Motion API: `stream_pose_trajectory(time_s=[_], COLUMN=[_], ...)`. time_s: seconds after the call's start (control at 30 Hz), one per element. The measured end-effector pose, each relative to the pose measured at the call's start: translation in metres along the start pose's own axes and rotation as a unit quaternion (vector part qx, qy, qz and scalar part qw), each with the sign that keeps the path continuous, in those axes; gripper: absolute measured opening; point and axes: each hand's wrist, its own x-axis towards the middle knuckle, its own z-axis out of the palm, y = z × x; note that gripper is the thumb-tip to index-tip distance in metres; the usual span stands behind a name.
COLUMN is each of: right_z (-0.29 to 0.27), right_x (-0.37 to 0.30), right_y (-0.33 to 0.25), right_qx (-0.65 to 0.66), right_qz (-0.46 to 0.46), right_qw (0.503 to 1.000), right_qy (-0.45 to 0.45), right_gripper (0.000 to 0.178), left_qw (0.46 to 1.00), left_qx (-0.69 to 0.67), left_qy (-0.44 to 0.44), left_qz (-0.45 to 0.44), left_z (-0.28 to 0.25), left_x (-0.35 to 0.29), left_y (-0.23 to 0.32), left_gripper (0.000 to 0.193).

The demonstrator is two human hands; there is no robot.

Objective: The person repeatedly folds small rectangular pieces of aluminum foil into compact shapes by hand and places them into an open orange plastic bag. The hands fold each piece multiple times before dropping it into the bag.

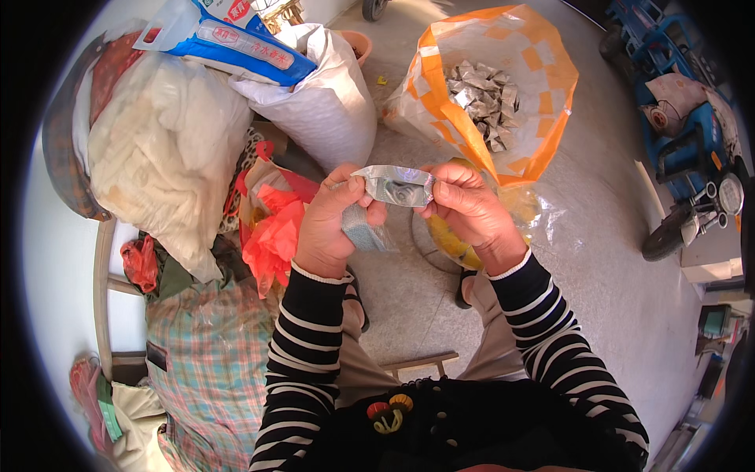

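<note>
A silver foil paper (399, 187), partly folded with its sides turned up, is stretched between my two hands. My left hand (329, 220) pinches its left end between thumb and fingers. A grey stack of thin sheets (363, 229) also hangs from that hand, beneath the foil. On the other end, my right hand (472, 206) has its thumb and fingers closed. Beyond my right hand stands an orange and clear plastic bag (543, 149), its mouth wide. Inside it lies a heap of folded silver foil pieces (485, 102).
On the left are a white sack (330, 102), a blue and white bag (236, 43), a cream cloth bundle (161, 134), red plastic bags (275, 236) and a plaid cloth (208, 354). Something yellow (454, 242) sits below my right hand. A blue vehicle (692, 157) stands far right.
</note>
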Motion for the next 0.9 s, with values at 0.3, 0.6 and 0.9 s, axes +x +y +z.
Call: stream_pose_trajectory(time_s=[0.3,0.6,0.9], right_z=[-0.001,0.021,0.011], right_x=[0.000,-0.001,0.005], right_y=[0.002,-0.016,-0.056], right_qx=[-0.011,-0.410,-0.679], right_qz=[0.026,-0.284,-0.515], right_qw=[0.999,0.866,0.498], right_qy=[0.042,0.006,0.158], right_gripper=[0.016,0.016,0.021], left_qw=[1.000,0.985,0.993], left_qx=[0.012,-0.030,-0.044], left_qy=[0.000,0.170,0.113], left_qz=[-0.013,0.017,0.006], left_z=[0.004,0.009,-0.008], left_x=[0.003,0.006,0.012], left_y=[-0.006,-0.007,-0.005], left_gripper=[0.020,0.027,0.030])
